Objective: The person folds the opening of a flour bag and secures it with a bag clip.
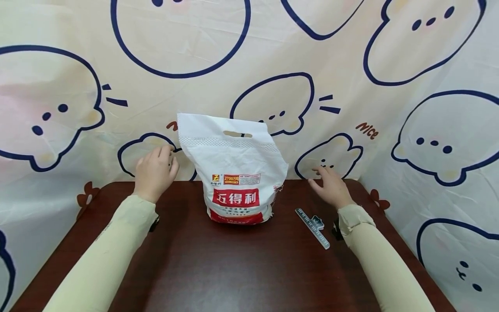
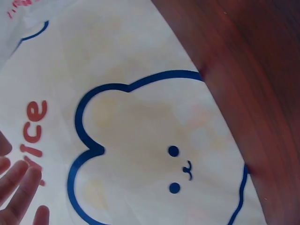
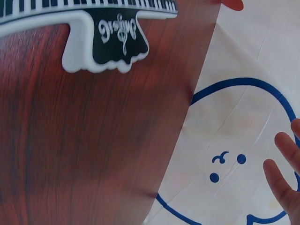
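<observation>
A white woven flour bag [image 1: 234, 160] with a red printed label and a cut-out handle slot stands upright on the table. My left hand [image 1: 154, 171] is raised just left of the bag, fingers loosely bent and holding nothing. In the left wrist view, fingers [image 2: 21, 192] of that hand show at the lower left. Over the table's right side, my right hand [image 1: 330, 186] hovers with its fingers relaxed and nothing in them. Nearest to it lies a long clip [image 1: 312, 227] patterned like piano keys. The right wrist view shows the clip's dark tab [image 3: 119, 35] with music lettering.
The dark reddish-brown table [image 1: 234, 268] reaches back to a cloth backdrop [image 1: 273, 56] with blue-outlined cartoon faces. The cloth also rises along both sides. The bag stands near the table's back edge, the clip to its right.
</observation>
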Demonstrator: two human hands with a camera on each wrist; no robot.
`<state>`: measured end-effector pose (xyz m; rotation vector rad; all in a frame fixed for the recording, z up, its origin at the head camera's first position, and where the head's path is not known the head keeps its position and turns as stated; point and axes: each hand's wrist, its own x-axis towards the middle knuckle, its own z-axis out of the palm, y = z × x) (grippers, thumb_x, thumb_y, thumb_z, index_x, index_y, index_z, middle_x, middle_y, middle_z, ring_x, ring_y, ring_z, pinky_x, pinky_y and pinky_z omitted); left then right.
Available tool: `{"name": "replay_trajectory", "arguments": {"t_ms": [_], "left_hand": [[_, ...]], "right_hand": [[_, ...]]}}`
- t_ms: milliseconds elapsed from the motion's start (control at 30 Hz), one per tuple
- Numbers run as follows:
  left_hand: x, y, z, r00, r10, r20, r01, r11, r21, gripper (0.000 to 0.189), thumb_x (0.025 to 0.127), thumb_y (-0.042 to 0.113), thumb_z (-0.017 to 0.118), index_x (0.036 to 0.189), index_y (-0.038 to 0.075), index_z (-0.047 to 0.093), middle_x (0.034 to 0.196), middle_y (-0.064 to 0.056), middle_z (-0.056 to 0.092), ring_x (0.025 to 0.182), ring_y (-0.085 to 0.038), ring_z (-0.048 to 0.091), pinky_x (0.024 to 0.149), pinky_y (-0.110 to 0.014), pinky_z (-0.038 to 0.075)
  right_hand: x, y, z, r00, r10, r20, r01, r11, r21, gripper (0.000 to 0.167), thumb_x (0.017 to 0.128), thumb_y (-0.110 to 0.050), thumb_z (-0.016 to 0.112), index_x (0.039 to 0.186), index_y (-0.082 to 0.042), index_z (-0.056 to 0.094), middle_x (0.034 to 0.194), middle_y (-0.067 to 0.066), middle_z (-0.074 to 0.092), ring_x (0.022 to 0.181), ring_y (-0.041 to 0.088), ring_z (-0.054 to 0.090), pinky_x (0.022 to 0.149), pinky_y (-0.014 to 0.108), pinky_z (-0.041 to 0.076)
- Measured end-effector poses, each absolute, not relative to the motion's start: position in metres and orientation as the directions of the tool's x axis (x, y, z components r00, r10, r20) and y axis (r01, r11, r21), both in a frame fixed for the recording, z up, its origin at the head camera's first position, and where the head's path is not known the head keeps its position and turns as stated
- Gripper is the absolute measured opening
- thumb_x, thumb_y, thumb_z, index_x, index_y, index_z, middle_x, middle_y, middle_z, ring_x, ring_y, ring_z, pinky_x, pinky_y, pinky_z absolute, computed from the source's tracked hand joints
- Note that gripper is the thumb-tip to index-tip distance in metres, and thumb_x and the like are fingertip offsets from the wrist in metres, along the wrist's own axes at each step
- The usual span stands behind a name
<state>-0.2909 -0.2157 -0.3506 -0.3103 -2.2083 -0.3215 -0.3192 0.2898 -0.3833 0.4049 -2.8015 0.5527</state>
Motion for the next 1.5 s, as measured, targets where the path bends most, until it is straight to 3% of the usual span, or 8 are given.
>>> {"name": "replay_trajectory", "arguments": {"t_ms": [367, 700, 1133, 1500], "left_hand": [[-0.284, -0.198, -0.332, -0.494, 0.034, 0.869, 0.331, 0.931, 0.151, 0.02, 0.093, 0.007, 0.056, 0.106, -0.005, 0.065, 0.092, -0.022, 0.068, 0.067, -0.04, 0.062, 0.047, -0.049, 0.043], [-0.274, -0.187, -0.315, -0.527, 0.006, 0.85, 0.32, 0.928, 0.191, 0.023, 0.093, 0.01, 0.058, 0.11, -0.004, 0.065, 0.099, -0.022, 0.068, 0.076, -0.041, 0.063, 0.055, -0.053, 0.048], [-0.267, -0.174, -0.297, -0.44, -0.034, 0.897, 0.328, 0.924, 0.196, 0.026, 0.093, 0.012, 0.053, 0.113, -0.003, 0.06, 0.097, -0.02, 0.067, 0.075, -0.041, 0.061, 0.059, -0.053, 0.049], [-0.262, -0.164, -0.282, -0.443, 0.018, 0.897, 0.367, 0.916, 0.163, 0.026, 0.091, 0.008, 0.058, 0.114, -0.004, 0.06, 0.099, -0.021, 0.068, 0.085, -0.041, 0.065, 0.066, -0.056, 0.051]], "right_hand": [[-0.318, 0.28, -0.385, -0.91, -0.236, 0.34, -0.361, 0.855, -0.373, 0.048, 0.103, -0.036, 0.056, 0.139, -0.004, 0.055, 0.128, 0.019, 0.058, 0.113, 0.038, 0.057, 0.092, 0.058, 0.049], [-0.315, 0.27, -0.382, -0.894, -0.251, 0.372, -0.405, 0.808, -0.428, 0.045, 0.105, -0.037, 0.053, 0.137, -0.005, 0.056, 0.125, 0.019, 0.058, 0.11, 0.041, 0.06, 0.092, 0.057, 0.051], [-0.311, 0.258, -0.379, -0.86, -0.296, 0.416, -0.478, 0.753, -0.453, 0.043, 0.105, -0.034, 0.054, 0.134, -0.003, 0.058, 0.125, 0.02, 0.059, 0.108, 0.035, 0.06, 0.093, 0.054, 0.051], [-0.309, 0.254, -0.376, -0.842, -0.307, 0.444, -0.512, 0.713, -0.478, 0.042, 0.106, -0.033, 0.051, 0.134, -0.002, 0.057, 0.122, 0.017, 0.059, 0.106, 0.034, 0.06, 0.091, 0.055, 0.051]]}}
